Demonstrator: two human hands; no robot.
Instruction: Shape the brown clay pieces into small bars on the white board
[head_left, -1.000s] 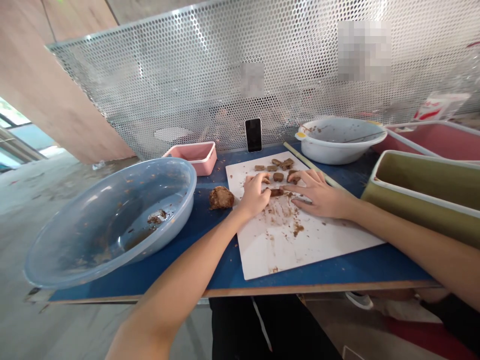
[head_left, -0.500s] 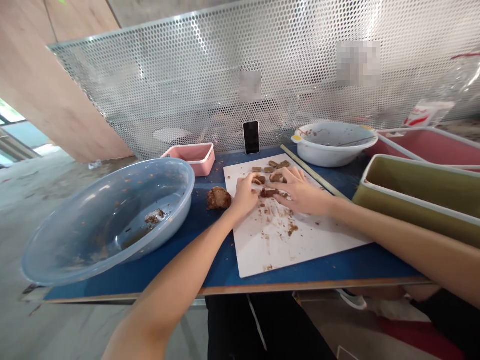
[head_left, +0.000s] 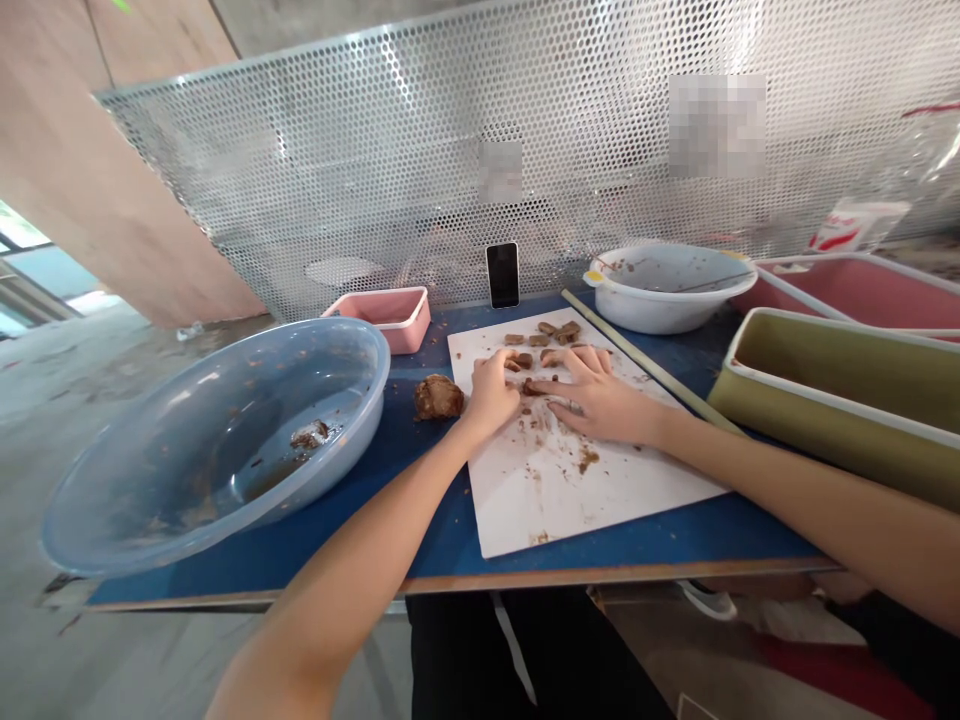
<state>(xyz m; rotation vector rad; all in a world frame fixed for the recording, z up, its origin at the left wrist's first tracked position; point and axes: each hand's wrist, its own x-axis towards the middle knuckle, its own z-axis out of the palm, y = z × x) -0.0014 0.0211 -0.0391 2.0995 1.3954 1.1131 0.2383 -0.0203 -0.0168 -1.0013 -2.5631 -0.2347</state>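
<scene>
A short roll of brown clay (head_left: 534,387) lies on the white board (head_left: 517,510), between my two hands. My left hand (head_left: 493,392) is curled at its left end, with thumb and fingers close around it; the exact contact is partly hidden. Spread out flat, my right hand (head_left: 600,400) reaches its index finger onto the roll from the right. Several small clay pieces (head_left: 516,340) rest at the board's far side, and another piece (head_left: 524,360) sits just beyond the roll. Left of the board is a big clay lump (head_left: 438,397).
A large blue basin (head_left: 367,375) with wet clay stands left, a small pink box (head_left: 411,325) behind it. A phone (head_left: 503,275) leans against the perforated metal screen (head_left: 420,150). Right are a stick (head_left: 652,365), white basin (head_left: 652,312), olive box (head_left: 825,385) and pink tub (head_left: 885,290).
My right hand has shifted slightly toward me, and its index finger now stretches left onto the clay roll. Less of the roll shows. My left hand has barely moved.
</scene>
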